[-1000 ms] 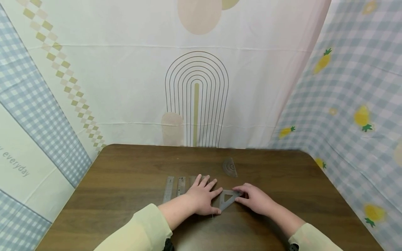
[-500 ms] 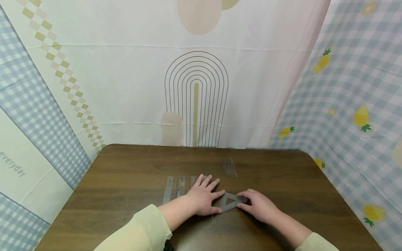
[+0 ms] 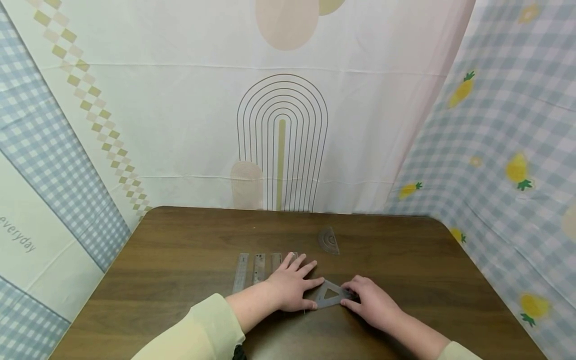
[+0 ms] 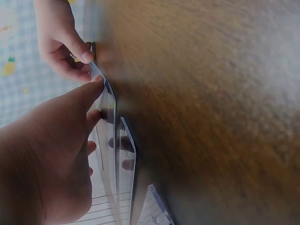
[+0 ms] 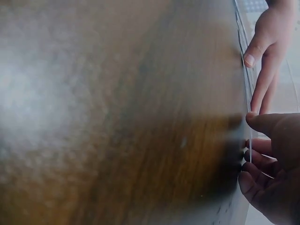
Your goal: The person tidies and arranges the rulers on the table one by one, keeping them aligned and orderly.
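My right hand (image 3: 371, 302) pinches one corner of a clear triangular set square (image 3: 321, 296) between thumb and fingers. Across from it, my left hand (image 3: 290, 289) lies with its fingers spread, thumb and index fingertips at the set square's left edge. Under and beside that hand are clear rulers in a row: one ruler (image 3: 241, 272) at the far left, a second ruler (image 3: 259, 267), and others partly covered by the hand. In the right wrist view, the thumb and curled fingers of the right hand (image 5: 276, 154) hold the thin set square edge-on.
A clear protractor (image 3: 330, 240) lies farther back on the brown wooden table (image 3: 189, 250). Behind the table hangs a pale patterned cloth (image 3: 189, 125), with a checked cloth (image 3: 486, 150) at the right side.
The set square has turned in the right hand, and its held corner has come toward the table's front. My right hand moved slightly nearer and right; the left shifted only a little.
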Demonstrator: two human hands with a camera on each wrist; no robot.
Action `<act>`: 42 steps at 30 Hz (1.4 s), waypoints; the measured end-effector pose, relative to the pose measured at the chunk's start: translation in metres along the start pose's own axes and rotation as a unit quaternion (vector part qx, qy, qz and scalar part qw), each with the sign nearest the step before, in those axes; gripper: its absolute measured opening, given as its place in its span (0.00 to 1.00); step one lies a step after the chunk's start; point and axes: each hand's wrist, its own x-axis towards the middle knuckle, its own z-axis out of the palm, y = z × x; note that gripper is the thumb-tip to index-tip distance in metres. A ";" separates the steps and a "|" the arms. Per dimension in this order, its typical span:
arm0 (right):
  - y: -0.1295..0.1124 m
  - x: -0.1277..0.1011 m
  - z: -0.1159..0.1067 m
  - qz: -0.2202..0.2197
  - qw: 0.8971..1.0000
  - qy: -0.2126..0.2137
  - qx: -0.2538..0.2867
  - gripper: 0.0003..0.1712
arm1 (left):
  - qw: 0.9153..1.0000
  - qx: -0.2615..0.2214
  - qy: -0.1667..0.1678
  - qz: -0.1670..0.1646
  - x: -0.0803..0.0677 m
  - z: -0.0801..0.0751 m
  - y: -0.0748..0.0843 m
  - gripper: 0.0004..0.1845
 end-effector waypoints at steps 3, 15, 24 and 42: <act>-0.002 -0.002 0.000 0.000 1.000 0.005 -0.014 0.16 | 1.000 0.001 0.003 0.007 -0.001 0.000 -0.001 0.36; -0.013 -0.011 0.001 0.025 0.999 0.009 -0.044 0.15 | 0.999 0.006 0.008 0.037 -0.001 -0.001 -0.003 0.35; -0.014 -0.014 -0.001 0.025 0.999 -0.020 -0.038 0.23 | 0.999 0.007 0.005 0.049 0.000 0.002 -0.004 0.33; -0.010 -0.013 -0.002 0.018 0.999 -0.041 -0.008 0.26 | 0.998 0.003 0.008 0.059 0.001 0.004 -0.007 0.32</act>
